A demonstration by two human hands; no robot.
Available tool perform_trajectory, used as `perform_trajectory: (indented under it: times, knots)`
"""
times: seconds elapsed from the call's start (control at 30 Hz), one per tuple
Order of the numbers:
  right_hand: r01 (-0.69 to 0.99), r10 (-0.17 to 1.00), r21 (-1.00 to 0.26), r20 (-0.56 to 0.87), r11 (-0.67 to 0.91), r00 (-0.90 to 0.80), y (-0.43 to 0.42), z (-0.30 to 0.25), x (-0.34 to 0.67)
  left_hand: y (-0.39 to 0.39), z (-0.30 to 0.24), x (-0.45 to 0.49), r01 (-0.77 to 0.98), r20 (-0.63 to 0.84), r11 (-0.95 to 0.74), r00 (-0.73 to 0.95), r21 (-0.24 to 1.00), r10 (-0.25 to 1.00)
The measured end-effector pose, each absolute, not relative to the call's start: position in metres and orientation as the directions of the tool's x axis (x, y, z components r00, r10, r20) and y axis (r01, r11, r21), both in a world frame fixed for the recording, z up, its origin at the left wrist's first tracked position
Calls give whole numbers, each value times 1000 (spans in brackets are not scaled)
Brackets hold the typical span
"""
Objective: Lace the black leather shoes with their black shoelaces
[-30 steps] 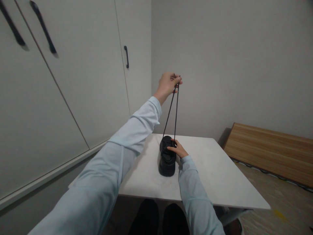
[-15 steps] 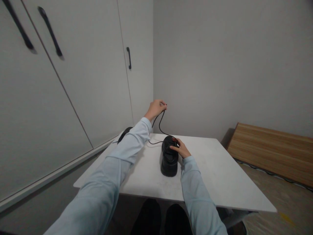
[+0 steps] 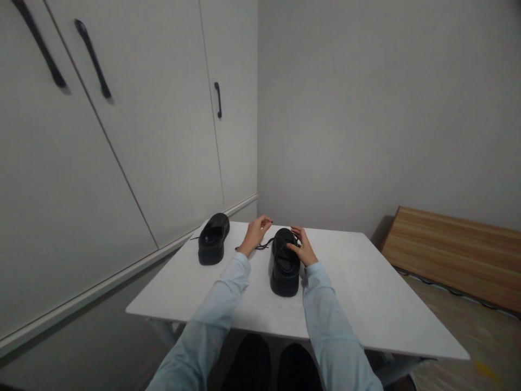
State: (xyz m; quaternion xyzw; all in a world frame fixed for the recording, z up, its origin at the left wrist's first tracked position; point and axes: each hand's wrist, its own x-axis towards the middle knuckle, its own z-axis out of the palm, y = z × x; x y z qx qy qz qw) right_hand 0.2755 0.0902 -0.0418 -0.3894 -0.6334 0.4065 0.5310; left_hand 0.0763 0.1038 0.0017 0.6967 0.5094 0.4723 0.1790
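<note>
A black lace-up shoe (image 3: 285,274) stands on the white table with its heel end toward me. My right hand (image 3: 304,248) grips its right side, thumb over the lacing and fingers around the far side. To the left of the shoe is my left hand (image 3: 254,234), its fingers loosely curled with a small gap and no lace seen in them. A black shoelace (image 3: 264,246) runs out from the shoe and lies on the table, partly behind my left wrist. The second black shoe (image 3: 212,241) sits farther left, a lace end sticking out beside it.
The white table (image 3: 350,304) stands near a grey wall (image 3: 358,108). White cabinets (image 3: 142,130) with dark handles line the left side. A wood-grain board (image 3: 456,250) leans low by the wall at right, with a cable along its foot.
My left hand has come down from above the table to beside the shoe, and the lace it held up now lies on the table. My right hand stays at the shoe.
</note>
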Motion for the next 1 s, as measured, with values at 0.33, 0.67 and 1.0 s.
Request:
perform_trajectory:
  times: [0.33,0.67,1.0]
  knots:
    - [233,838,-805,530,545,-128,94,-45,273,84,-34,85,663,574,-478,88,577,814]
    - [316,893,-835,426,450,-146,99,-49,271,74,-38,87,715,512,-457,160,529,844]
    - [379,875,-790,455,482,-164,105,-57,265,72,-37,88,737,532,-456,155,498,832]
